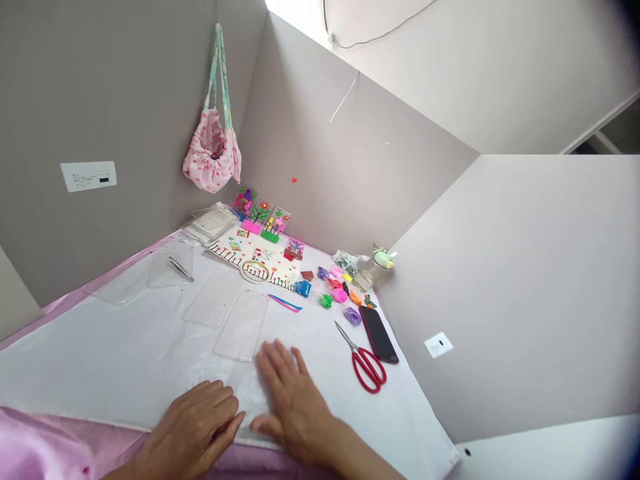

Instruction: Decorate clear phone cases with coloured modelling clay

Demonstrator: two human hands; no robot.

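As hands [299, 410] rest, seemingly, near table's edge [110, 418]

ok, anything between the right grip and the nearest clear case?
Nothing visible: the right grip is just beside the clear case, at its near right corner. Can't tell whether they touch.

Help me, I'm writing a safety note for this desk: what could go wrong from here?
The right hand could nudge the nearer clear rectangular piece, which lies close by and shows only faintly against the white tabletop.
The red-handled scissors lie with their point bare, so reaching for the purple packet might mean a prick.
Their handles sit close to the phone; a careless grab could scrape it.
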